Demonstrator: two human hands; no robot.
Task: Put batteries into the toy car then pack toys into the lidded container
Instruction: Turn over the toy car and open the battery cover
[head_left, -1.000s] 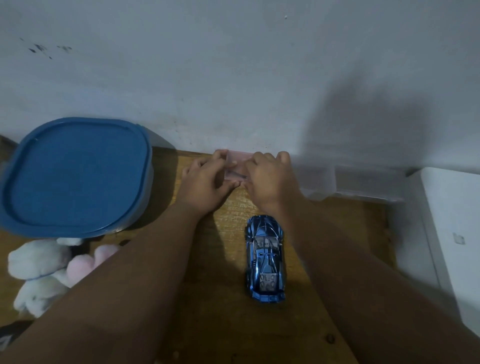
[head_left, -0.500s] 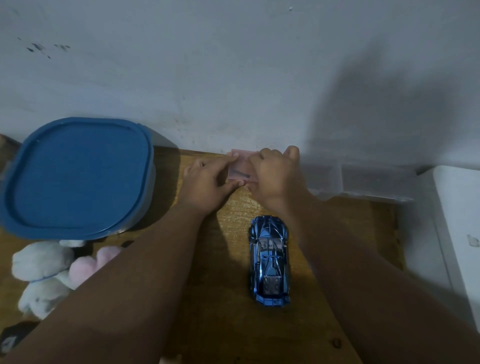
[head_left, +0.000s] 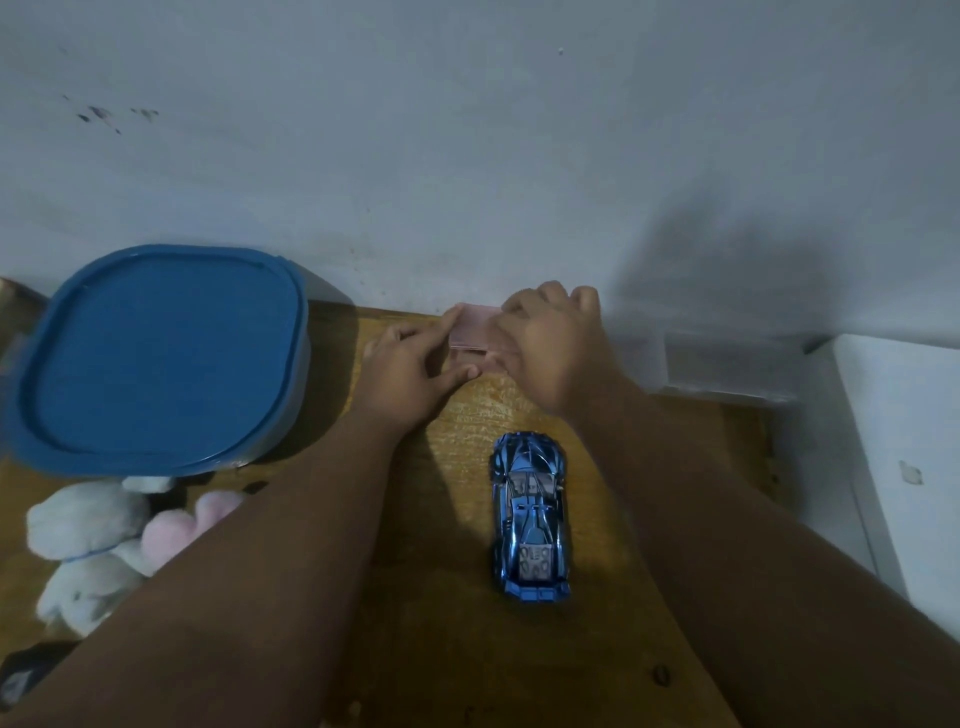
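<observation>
I am watching both hands working a small pink box (head_left: 475, 332) just beyond the toy car (head_left: 530, 517): left hand (head_left: 410, 371) pinching its near side, right hand (head_left: 553, 345) clamped over it. Its lid may be popping suddenly, spilling batteries behind the car. The blue-lidded container (head_left: 156, 358), left of the car, is sitting closed.

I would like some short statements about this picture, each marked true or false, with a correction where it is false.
1. The blue lid is on the container. True.
2. The toy car lies upside down. False: it stands on its wheels, roof up.
3. Both hands are at the small pink box by the wall. True: left hand, right hand.
4. The plush toys are inside the container. False: they lie on the wooden table, in front of it.
5. A hand holds the car. False: neither touches it.
</observation>
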